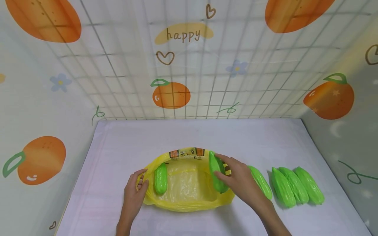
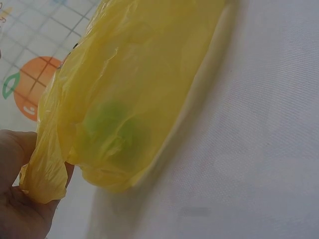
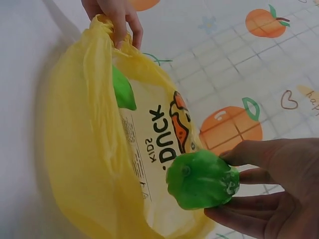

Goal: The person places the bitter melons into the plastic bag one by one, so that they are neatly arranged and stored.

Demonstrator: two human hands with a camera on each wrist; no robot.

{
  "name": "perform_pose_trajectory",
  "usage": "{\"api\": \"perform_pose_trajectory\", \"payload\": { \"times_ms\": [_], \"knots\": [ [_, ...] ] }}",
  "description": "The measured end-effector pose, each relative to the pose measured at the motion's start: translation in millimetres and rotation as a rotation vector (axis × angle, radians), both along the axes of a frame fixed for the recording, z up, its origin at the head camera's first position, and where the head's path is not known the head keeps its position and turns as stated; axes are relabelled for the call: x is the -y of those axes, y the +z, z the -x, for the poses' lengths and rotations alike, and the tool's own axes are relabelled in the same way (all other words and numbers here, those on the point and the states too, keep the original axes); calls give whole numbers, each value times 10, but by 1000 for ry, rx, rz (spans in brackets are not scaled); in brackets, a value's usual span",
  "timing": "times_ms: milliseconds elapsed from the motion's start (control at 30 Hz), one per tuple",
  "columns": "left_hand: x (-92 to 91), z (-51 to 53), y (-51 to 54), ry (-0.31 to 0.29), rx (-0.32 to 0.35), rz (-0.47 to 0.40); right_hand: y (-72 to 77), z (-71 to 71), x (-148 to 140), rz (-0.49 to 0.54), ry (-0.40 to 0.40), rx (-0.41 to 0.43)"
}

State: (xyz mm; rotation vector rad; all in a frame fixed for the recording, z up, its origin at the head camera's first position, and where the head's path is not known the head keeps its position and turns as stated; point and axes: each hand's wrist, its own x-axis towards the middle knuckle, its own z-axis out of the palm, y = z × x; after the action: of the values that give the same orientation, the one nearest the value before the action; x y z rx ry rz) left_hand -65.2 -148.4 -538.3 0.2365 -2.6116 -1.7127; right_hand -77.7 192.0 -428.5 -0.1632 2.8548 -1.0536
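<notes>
A yellow plastic bag [image 1: 189,206] lies with its mouth wide toward me, print on its inner far wall. My left hand [image 1: 136,186] pinches the bag's left rim; in the left wrist view the thumb and fingers [image 2: 22,214] hold gathered plastic. Over the bag's right side, my right hand [image 1: 236,173] grips a shiny green ridged gourd [image 1: 217,173] between thumb and fingers. The right wrist view shows this gourd's lobed end [image 3: 199,181] by the bag's mouth. Another green gourd [image 1: 160,179] lies inside at the left, showing dimly through the plastic in the left wrist view.
Right of the bag, several more green gourds [image 1: 308,185] lie on the white tabletop [image 1: 118,137]; one gourd [image 1: 261,183] is partly behind my right forearm. Printed cloth walls [image 1: 189,72] with oranges and grid lines enclose the table's back and sides.
</notes>
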Motion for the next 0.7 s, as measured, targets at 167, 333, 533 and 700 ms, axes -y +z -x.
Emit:
{"api": "perform_pose_trajectory", "payload": {
  "times_ms": [167, 333, 533, 700],
  "knots": [
    [6, 10, 6, 0, -3, -7, -37, 59, 112, 20, 20, 29],
    [5, 17, 1, 2, 13, 0, -92, 84, 235, 93, 42, 76],
    [-8, 11, -17, -1, 10, 5, -212, 104, 367, 154, 91, 93],
    [-20, 18, -31, 0, -15, 12, -295, 155, 468, 181, 120, 81]
  ]
}}
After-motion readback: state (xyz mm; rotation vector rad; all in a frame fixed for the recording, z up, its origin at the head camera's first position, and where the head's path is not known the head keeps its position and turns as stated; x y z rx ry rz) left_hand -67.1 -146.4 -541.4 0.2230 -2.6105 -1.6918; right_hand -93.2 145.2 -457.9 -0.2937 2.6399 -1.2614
